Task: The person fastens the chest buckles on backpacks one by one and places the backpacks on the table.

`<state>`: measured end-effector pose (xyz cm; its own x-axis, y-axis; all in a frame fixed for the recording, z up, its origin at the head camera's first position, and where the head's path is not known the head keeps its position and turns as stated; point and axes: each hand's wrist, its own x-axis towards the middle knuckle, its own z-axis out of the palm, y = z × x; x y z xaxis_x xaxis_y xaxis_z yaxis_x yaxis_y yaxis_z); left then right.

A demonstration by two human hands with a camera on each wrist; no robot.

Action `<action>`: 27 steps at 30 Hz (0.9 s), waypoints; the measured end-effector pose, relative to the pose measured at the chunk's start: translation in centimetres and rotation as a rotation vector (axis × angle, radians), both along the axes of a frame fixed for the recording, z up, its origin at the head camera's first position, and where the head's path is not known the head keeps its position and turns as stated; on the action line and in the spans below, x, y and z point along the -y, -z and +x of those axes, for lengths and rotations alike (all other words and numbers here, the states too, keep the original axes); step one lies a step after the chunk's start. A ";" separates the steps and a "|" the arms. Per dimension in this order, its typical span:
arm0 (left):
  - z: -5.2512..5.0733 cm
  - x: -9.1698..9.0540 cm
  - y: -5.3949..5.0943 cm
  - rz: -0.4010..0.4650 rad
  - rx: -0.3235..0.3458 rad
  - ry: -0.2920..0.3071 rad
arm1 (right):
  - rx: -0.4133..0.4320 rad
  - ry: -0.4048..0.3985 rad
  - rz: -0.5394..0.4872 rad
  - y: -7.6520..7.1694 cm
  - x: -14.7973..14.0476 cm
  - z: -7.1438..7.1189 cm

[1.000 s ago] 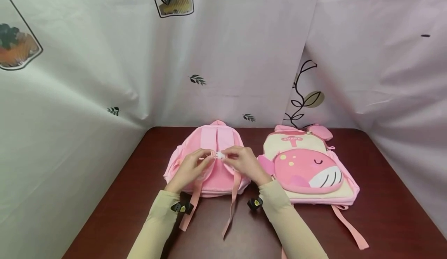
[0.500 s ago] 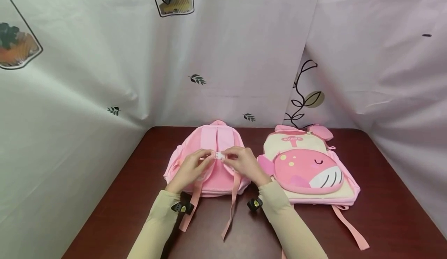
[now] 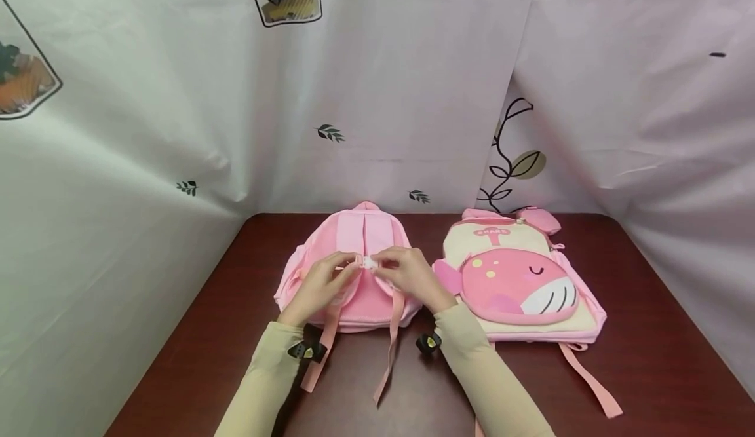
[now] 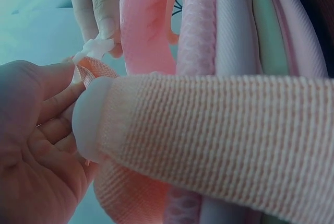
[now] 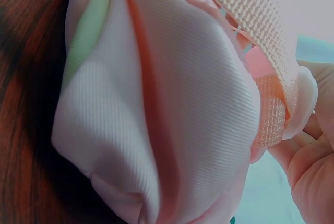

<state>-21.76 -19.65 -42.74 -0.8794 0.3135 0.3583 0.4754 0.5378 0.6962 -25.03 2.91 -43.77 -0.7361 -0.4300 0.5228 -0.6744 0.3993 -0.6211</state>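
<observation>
While clamping left hand (image 3: pixel 321 284) and right hand (image 3: pixel 412 272) fingers on the white buckle (image 3: pixel 369 262) over the pink backpack (image 3: pixel 370 307), probably handling stiff, light plastic, best gripping endwise.

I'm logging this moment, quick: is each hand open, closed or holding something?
Left hand: closed, pinching one end of the white buckle.
Right hand: closed, pinching the buckle's other end.

Tabletop (image 3: pixel 200 345): passage left open at lower left; centre gap, narrow, flanked by pink backpack (image 3: pixel 368 306) and whale backpack (image 3: pixel 507 286), its near end crossed by right sleeve (image 3: pixel 486 375); rear closed off by printed sheet (image 3: pixel 377 96).
</observation>
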 end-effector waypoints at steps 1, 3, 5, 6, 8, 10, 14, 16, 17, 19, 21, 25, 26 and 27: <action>0.0 0.0 0.0 -0.004 -0.003 -0.002 | -0.001 0.000 0.003 0.0 0.0 0.0; 0.0 0.0 0.1 -0.017 -0.005 -0.004 | -0.001 0.001 0.009 0.0 0.0 0.0; 0.0 0.0 0.2 -0.023 -0.004 -0.001 | -0.004 0.000 0.013 0.0 0.0 0.1; 0.0 0.0 0.2 -0.026 -0.006 -0.003 | -0.006 -0.003 0.013 0.0 0.0 0.1; 0.0 0.0 0.2 -0.023 -0.006 -0.005 | -0.008 -0.009 0.009 0.1 0.1 0.1; 0.0 0.0 0.2 -0.015 -0.003 -0.009 | -0.009 -0.014 0.004 0.1 0.2 0.1; 0.1 0.1 0.2 -0.022 0.006 -0.015 | -0.011 -0.017 0.002 0.2 0.2 0.0; 0.1 0.1 0.1 -0.033 0.014 -0.018 | 0.004 -0.012 0.013 0.2 0.2 0.0; 0.1 0.1 0.1 -0.037 0.017 -0.018 | 0.012 -0.009 0.019 0.2 0.2 0.0; 0.1 0.1 0.0 -0.043 0.026 -0.014 | 0.034 -0.004 0.027 0.3 0.3 0.1; 0.0 0.1 -0.1 -0.049 0.034 -0.002 | 0.060 -0.002 0.027 0.3 0.4 0.2; -0.1 0.6 -0.2 -0.088 0.062 0.021 | 0.082 -0.020 0.045 0.5 0.9 0.3; -0.1 0.8 -0.1 -0.109 0.070 0.024 | 0.082 -0.029 0.060 0.7 1.1 0.4; -0.1 1.1 0.0 -0.132 0.076 0.030 | 0.079 -0.039 0.076 0.9 1.3 0.5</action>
<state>-21.82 -20.72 -42.75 -0.8918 0.3804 0.2451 0.4416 0.6132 0.6550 -24.54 1.66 -44.65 -0.7557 -0.4951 0.4288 -0.6406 0.4221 -0.6415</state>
